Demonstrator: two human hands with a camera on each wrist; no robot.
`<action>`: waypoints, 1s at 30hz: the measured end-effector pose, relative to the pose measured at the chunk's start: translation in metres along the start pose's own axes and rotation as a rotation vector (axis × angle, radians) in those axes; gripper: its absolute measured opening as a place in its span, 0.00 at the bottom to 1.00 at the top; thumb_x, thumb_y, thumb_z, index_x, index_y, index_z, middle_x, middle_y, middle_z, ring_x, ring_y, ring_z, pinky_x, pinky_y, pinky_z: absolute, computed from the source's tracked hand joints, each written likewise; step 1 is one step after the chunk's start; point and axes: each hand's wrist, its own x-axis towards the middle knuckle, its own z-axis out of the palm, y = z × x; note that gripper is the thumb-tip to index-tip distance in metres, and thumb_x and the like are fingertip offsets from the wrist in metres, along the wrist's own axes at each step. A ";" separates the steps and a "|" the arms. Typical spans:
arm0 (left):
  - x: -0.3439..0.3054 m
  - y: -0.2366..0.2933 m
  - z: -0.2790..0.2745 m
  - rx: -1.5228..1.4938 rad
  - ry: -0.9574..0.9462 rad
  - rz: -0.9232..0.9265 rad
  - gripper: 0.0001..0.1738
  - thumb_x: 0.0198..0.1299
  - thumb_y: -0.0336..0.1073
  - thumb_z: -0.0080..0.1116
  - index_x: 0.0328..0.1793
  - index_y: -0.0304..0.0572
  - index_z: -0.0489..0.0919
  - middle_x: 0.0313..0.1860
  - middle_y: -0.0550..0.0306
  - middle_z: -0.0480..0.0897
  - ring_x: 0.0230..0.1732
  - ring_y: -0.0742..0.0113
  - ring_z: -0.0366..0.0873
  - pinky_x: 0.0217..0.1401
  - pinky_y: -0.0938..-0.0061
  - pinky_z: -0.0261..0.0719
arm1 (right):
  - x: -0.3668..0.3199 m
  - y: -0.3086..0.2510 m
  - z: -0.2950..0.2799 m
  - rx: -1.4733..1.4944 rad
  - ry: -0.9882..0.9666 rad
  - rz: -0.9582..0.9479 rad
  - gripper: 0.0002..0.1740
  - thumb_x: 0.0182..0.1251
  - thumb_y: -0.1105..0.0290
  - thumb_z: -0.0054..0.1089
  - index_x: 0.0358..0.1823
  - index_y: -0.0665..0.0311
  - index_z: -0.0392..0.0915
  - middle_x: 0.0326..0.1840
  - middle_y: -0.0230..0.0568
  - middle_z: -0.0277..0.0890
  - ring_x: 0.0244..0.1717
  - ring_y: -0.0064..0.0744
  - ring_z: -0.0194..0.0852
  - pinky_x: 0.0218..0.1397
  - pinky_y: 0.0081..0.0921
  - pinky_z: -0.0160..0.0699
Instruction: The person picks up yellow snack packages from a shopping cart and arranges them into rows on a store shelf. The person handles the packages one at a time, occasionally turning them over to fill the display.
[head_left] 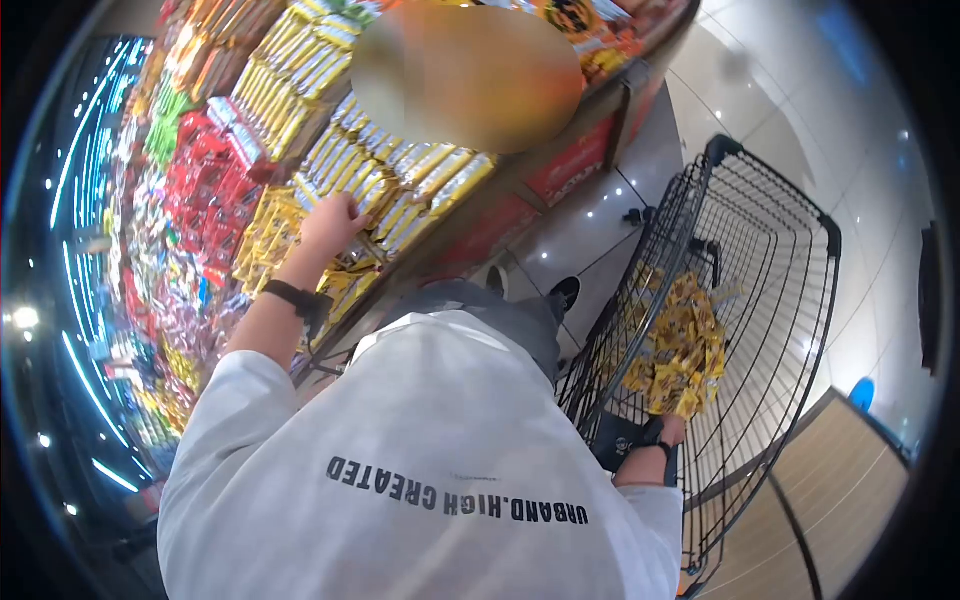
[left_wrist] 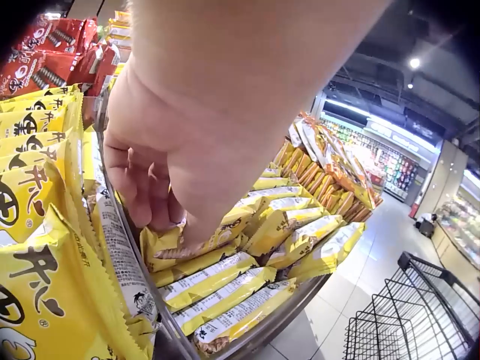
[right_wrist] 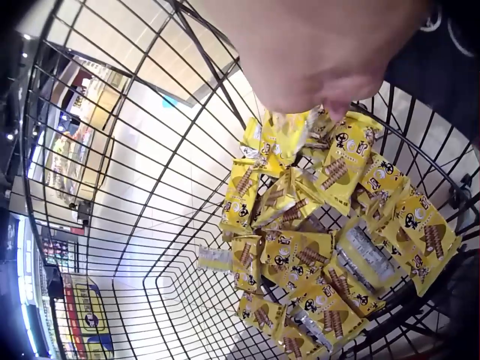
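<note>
My left hand [left_wrist: 180, 135] reaches down into a shelf row of yellow snack packets [left_wrist: 225, 292] standing on edge. Its thumb and curled fingers pinch one yellow packet [left_wrist: 169, 255] near the divider. Over in the shopping cart [head_left: 835, 240], my right hand [right_wrist: 322, 82] has its fingers curled at the top of a heap of yellow snack packets [right_wrist: 300, 255] printed with brown twisted sticks. It grips a yellow packet [right_wrist: 281, 142] there, the fingertips partly hidden behind the back of the hand.
Red snack packets [head_left: 205, 190] and more yellow rows fill the sloping display on the left. A dark divider [left_wrist: 135, 247] separates two packet rows. Tiled floor [head_left: 590, 225] lies between display and cart. A wood-toned counter [head_left: 850, 470] stands to the cart's right.
</note>
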 end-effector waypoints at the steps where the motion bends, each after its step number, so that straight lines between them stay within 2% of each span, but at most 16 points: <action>1: -0.001 0.000 -0.001 0.006 0.005 0.013 0.19 0.60 0.53 0.72 0.42 0.46 0.83 0.38 0.49 0.88 0.44 0.49 0.87 0.45 0.53 0.83 | -0.011 0.000 -0.012 -0.031 0.099 -0.062 0.18 0.62 0.53 0.67 0.34 0.62 0.88 0.44 0.52 0.89 0.45 0.51 0.91 0.45 0.42 0.88; 2: -0.001 0.000 -0.002 -0.018 0.011 -0.003 0.19 0.60 0.53 0.72 0.42 0.46 0.83 0.38 0.49 0.88 0.44 0.49 0.87 0.45 0.53 0.83 | -0.021 0.001 -0.029 -0.019 0.074 -0.122 0.18 0.63 0.55 0.66 0.38 0.65 0.85 0.36 0.51 0.88 0.39 0.50 0.90 0.42 0.42 0.88; 5: -0.007 -0.001 -0.004 -0.040 -0.011 0.051 0.18 0.59 0.50 0.71 0.43 0.47 0.82 0.40 0.50 0.88 0.46 0.49 0.87 0.46 0.54 0.84 | 0.020 0.008 -0.019 -0.164 0.277 -0.183 0.17 0.65 0.57 0.70 0.42 0.65 0.87 0.43 0.52 0.89 0.44 0.57 0.88 0.45 0.45 0.86; 7: -0.007 -0.006 0.001 -0.071 0.008 0.062 0.18 0.59 0.50 0.71 0.44 0.47 0.81 0.42 0.51 0.88 0.47 0.49 0.87 0.46 0.55 0.84 | -0.030 -0.021 -0.068 1.161 0.640 0.207 0.06 0.71 0.74 0.59 0.41 0.72 0.78 0.38 0.53 0.82 0.38 0.48 0.81 0.43 0.44 0.80; 10: -0.006 -0.018 0.009 -0.113 0.034 0.093 0.17 0.59 0.48 0.71 0.47 0.49 0.80 0.44 0.52 0.87 0.47 0.49 0.87 0.46 0.55 0.84 | -0.073 -0.045 -0.153 1.007 0.837 0.014 0.04 0.73 0.79 0.55 0.42 0.74 0.77 0.41 0.57 0.81 0.42 0.51 0.80 0.50 0.43 0.77; 12: -0.007 -0.022 0.013 -0.149 0.127 0.156 0.16 0.57 0.45 0.71 0.46 0.49 0.80 0.43 0.52 0.86 0.47 0.49 0.87 0.46 0.54 0.84 | -0.117 -0.071 -0.220 1.063 0.850 -0.054 0.06 0.74 0.80 0.56 0.47 0.76 0.77 0.44 0.56 0.79 0.45 0.52 0.79 0.53 0.44 0.77; 14: -0.008 -0.025 0.012 -0.160 0.112 0.143 0.16 0.56 0.43 0.71 0.46 0.48 0.80 0.42 0.52 0.86 0.46 0.49 0.87 0.46 0.54 0.84 | -0.132 -0.086 -0.261 0.971 1.140 -0.335 0.09 0.73 0.78 0.60 0.51 0.75 0.77 0.50 0.55 0.76 0.50 0.51 0.77 0.54 0.43 0.77; 16: -0.008 -0.030 0.014 -0.169 0.151 0.200 0.16 0.55 0.41 0.72 0.46 0.47 0.80 0.42 0.51 0.86 0.47 0.50 0.87 0.46 0.55 0.84 | -0.154 -0.106 -0.307 0.969 1.188 -0.433 0.10 0.74 0.77 0.61 0.52 0.73 0.76 0.54 0.53 0.73 0.53 0.48 0.75 0.55 0.39 0.77; 18: -0.009 -0.033 0.016 -0.204 0.162 0.206 0.16 0.55 0.41 0.72 0.46 0.47 0.80 0.42 0.51 0.86 0.47 0.50 0.87 0.47 0.55 0.85 | -0.215 -0.139 -0.361 1.077 1.148 -0.563 0.11 0.76 0.76 0.60 0.54 0.73 0.71 0.52 0.52 0.72 0.53 0.45 0.76 0.55 0.36 0.78; 20: -0.007 -0.036 0.019 -0.238 0.176 0.216 0.16 0.55 0.40 0.72 0.46 0.47 0.81 0.42 0.51 0.86 0.47 0.50 0.87 0.47 0.55 0.85 | -0.256 -0.166 -0.398 1.228 1.108 -0.701 0.18 0.76 0.78 0.60 0.59 0.73 0.63 0.52 0.52 0.70 0.54 0.43 0.76 0.57 0.37 0.80; 21: -0.006 -0.038 0.021 -0.250 0.173 0.218 0.16 0.55 0.40 0.73 0.47 0.47 0.81 0.42 0.51 0.87 0.47 0.50 0.87 0.46 0.55 0.85 | -0.276 -0.182 -0.413 1.307 1.108 -0.784 0.25 0.74 0.81 0.61 0.63 0.73 0.56 0.55 0.56 0.70 0.57 0.44 0.76 0.62 0.38 0.80; 22: -0.005 -0.039 0.023 -0.263 0.173 0.219 0.17 0.55 0.40 0.73 0.47 0.47 0.81 0.42 0.50 0.87 0.48 0.50 0.87 0.46 0.55 0.85 | -0.293 -0.196 -0.425 1.300 1.120 -0.801 0.25 0.74 0.81 0.61 0.63 0.73 0.56 0.55 0.56 0.70 0.57 0.44 0.76 0.62 0.38 0.80; 24: -0.002 -0.041 0.030 -0.278 0.175 0.212 0.16 0.55 0.41 0.73 0.47 0.47 0.80 0.42 0.51 0.86 0.48 0.49 0.87 0.46 0.55 0.84 | -0.326 -0.223 -0.444 1.572 0.935 -0.935 0.27 0.72 0.78 0.66 0.63 0.73 0.57 0.59 0.59 0.70 0.59 0.43 0.76 0.64 0.36 0.78; 25: 0.000 -0.042 0.032 -0.274 0.176 0.213 0.17 0.56 0.43 0.73 0.46 0.48 0.79 0.43 0.52 0.86 0.48 0.49 0.86 0.45 0.54 0.84 | -0.343 -0.238 -0.450 1.607 0.901 -1.033 0.25 0.73 0.79 0.63 0.64 0.76 0.60 0.62 0.57 0.72 0.59 0.40 0.77 0.65 0.33 0.77; 29: 0.002 -0.041 0.038 -0.266 0.216 0.226 0.17 0.56 0.42 0.72 0.47 0.47 0.80 0.44 0.51 0.86 0.48 0.49 0.86 0.46 0.54 0.84 | -0.384 -0.292 -0.455 1.448 0.258 -1.223 0.24 0.72 0.82 0.60 0.68 0.78 0.71 0.58 0.47 0.80 0.60 0.33 0.77 0.67 0.28 0.75; 30: 0.004 -0.042 0.039 -0.265 0.213 0.235 0.17 0.56 0.41 0.73 0.48 0.46 0.80 0.44 0.50 0.86 0.48 0.49 0.87 0.46 0.54 0.85 | -0.395 -0.306 -0.447 1.442 0.145 -1.250 0.21 0.72 0.82 0.60 0.65 0.77 0.73 0.58 0.44 0.79 0.58 0.31 0.77 0.65 0.28 0.75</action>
